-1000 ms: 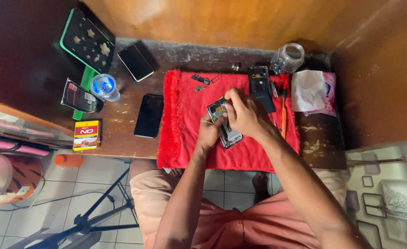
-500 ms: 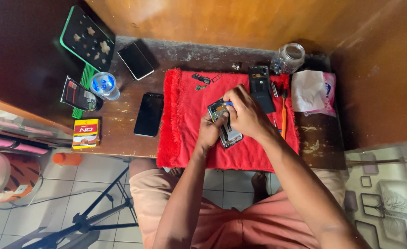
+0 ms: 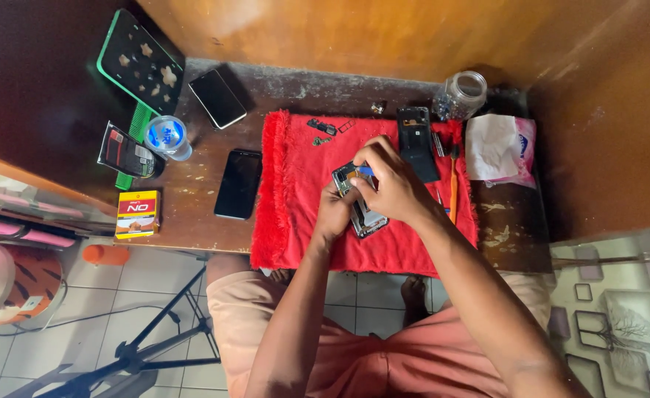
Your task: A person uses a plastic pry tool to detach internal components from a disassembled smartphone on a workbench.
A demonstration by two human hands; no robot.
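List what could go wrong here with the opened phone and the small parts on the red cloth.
The tiny loose parts lie on the fringed red cloth; a snag could scatter them. The opened phone is steadied only by the left hand while the right hand works on it, so it may slip.

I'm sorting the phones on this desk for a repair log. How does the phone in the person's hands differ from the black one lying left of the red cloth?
The opened phone has its insides exposed, while the black phone is closed and dark. The opened phone lies on the red cloth, held by the left hand and right hand; the black phone lies untouched on the bare wooden table. Both are slim rectangles.
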